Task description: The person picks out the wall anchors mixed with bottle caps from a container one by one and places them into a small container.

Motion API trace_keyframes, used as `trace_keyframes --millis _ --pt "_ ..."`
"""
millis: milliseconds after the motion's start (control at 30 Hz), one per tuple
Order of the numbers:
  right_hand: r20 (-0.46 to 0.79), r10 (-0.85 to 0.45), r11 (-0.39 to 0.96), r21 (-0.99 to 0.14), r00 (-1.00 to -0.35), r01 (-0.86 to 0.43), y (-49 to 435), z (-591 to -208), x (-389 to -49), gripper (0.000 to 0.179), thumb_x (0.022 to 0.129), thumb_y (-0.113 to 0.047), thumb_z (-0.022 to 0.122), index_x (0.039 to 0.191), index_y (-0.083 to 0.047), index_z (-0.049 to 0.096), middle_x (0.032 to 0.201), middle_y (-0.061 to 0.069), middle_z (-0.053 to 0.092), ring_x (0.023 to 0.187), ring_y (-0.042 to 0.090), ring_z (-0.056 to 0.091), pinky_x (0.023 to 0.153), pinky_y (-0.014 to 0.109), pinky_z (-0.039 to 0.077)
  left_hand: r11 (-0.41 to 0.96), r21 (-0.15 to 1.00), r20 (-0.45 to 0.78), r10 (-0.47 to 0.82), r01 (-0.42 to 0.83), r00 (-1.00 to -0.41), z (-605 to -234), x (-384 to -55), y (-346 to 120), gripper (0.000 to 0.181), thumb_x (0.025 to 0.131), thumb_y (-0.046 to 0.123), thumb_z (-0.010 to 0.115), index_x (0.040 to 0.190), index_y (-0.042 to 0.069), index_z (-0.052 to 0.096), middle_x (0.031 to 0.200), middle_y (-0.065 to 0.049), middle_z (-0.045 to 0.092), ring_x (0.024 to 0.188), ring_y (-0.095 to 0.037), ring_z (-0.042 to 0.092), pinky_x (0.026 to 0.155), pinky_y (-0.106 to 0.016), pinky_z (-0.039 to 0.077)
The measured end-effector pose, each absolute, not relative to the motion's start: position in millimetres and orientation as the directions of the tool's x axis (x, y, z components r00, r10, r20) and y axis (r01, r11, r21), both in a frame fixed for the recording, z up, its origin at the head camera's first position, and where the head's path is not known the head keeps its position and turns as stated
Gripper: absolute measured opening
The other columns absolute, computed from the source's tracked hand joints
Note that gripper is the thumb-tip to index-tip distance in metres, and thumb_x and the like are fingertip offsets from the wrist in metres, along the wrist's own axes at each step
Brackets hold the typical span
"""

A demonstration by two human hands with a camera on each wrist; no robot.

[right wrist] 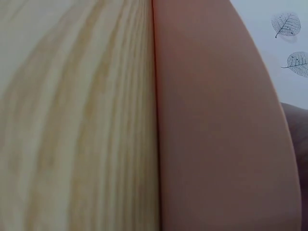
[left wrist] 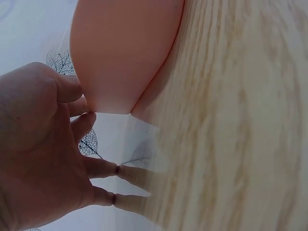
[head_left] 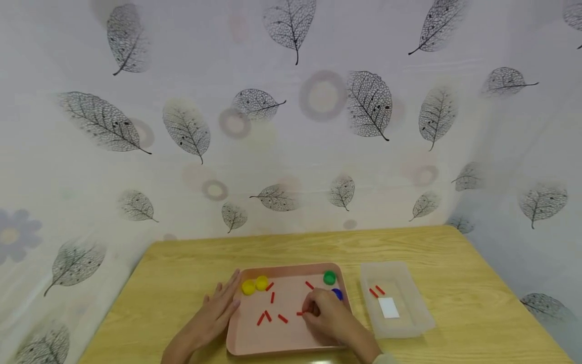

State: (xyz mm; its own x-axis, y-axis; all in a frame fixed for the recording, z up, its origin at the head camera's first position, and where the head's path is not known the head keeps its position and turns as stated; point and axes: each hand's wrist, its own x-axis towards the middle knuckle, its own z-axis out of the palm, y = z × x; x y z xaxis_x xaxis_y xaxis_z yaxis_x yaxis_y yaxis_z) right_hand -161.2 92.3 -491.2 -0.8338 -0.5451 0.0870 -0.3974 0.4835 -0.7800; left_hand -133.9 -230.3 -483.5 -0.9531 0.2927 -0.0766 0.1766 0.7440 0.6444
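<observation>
A pink tray (head_left: 254,344) lies on the table, with several small red sticks (head_left: 283,319) scattered over its floor. My left hand (head_left: 213,313) rests along the tray's left rim, its fingers extended. In the left wrist view, the thumb side of that hand (left wrist: 43,144) touches the tray wall (left wrist: 125,48), and lower fingertips meet the tabletop. Over the tray's right half, my right hand (head_left: 329,316) has curled fingers and pinches one red stick (head_left: 299,314) by its end. The right wrist view shows mostly the tray's outer wall (right wrist: 221,120); the fingers are hidden there.
Two yellow caps (head_left: 248,287) sit in the tray's back left corner. A green cap (head_left: 329,277) and a partly covered blue cap (head_left: 337,293) are at its right. Beside the tray, a clear plastic box (head_left: 416,313) contains two red sticks (head_left: 374,293) and a white card (head_left: 389,307).
</observation>
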Motion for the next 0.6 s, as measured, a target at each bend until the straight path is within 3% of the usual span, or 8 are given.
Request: trace_keyframes --millis 600 --pt "0.087 -0.543 0.502 -0.764 -0.835 -0.405 92.6 -492.2 -159.1 0.016 0.086 0.001 0.076 0.083 -0.012 0.068 0.079 -0.01 0.058 0.07 -0.002 0.052 0.061 0.018 0.051 0.756 0.629 -0.015 0.246 0.182 -0.969 -489.1 -129.2 -224.1 0.058 0.113 0.034 0.036 0.166 0.018 0.018 0.171 -0.004 0.011 0.146 -0.062 0.014 0.103 -0.087 0.002"
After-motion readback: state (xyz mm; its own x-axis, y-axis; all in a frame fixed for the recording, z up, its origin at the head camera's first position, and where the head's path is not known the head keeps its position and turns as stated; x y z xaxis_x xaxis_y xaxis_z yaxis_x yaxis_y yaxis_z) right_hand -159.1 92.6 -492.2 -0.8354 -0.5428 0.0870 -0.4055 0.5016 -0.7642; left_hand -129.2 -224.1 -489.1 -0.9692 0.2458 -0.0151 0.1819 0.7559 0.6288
